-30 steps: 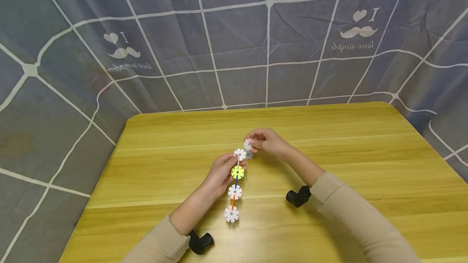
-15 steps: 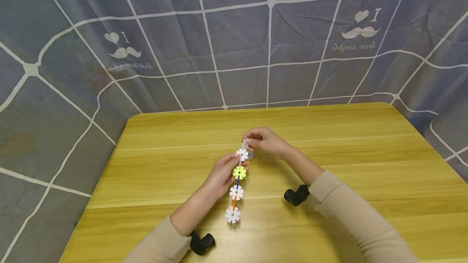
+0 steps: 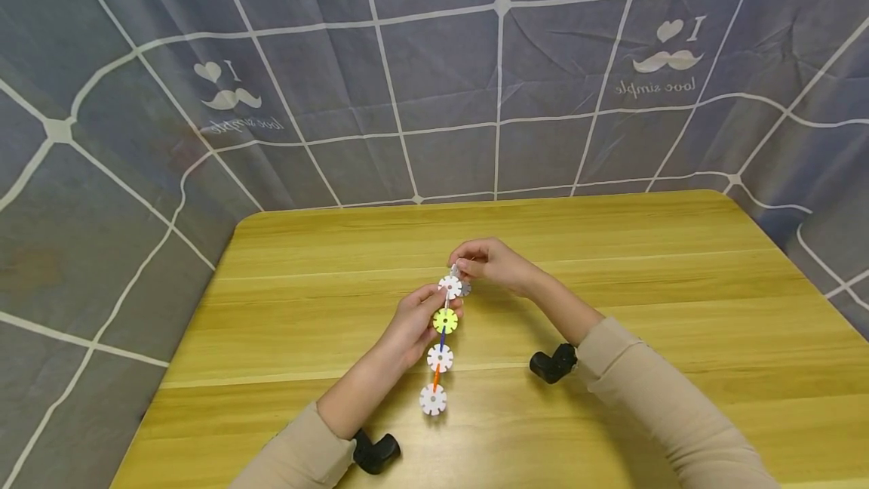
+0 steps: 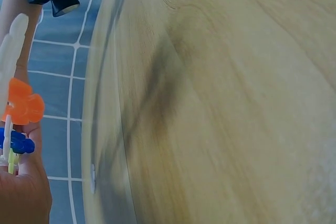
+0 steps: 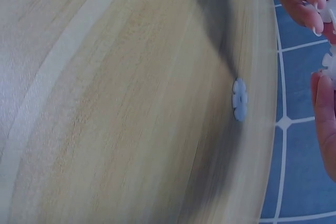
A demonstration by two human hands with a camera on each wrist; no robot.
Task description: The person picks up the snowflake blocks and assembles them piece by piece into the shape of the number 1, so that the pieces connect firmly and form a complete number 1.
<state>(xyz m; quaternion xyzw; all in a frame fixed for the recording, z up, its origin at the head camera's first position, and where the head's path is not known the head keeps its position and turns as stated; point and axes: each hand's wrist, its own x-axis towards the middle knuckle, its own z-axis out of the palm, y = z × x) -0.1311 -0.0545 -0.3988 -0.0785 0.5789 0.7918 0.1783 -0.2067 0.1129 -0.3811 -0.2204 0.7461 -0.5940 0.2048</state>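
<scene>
In the head view my left hand [image 3: 407, 327] grips a chain of notched plastic discs near its far end, thumb on a white disc [image 3: 449, 287]. Below that hang a yellow disc [image 3: 445, 321], a white disc [image 3: 440, 358] and a white end disc [image 3: 433, 400]. Edge-on between them sit a blue disc [image 4: 21, 142] and an orange disc [image 4: 25, 102]. My right hand [image 3: 498, 264] pinches another white disc [image 5: 329, 66], close to the chain's far end; whether they touch I cannot tell. A loose pale disc [image 5: 239, 99] lies on the table.
The wooden table [image 3: 645, 262] spreads beneath both hands. A grey curtain [image 3: 448, 89] with white lines hangs behind it and at the sides. Black wrist devices sit at the left cuff [image 3: 376, 453] and the right cuff [image 3: 553, 363].
The white disc in my right hand has turned from nearly face-on to edge-on and come slightly left, towards the chain. The chain in my left hand has shifted slightly right.
</scene>
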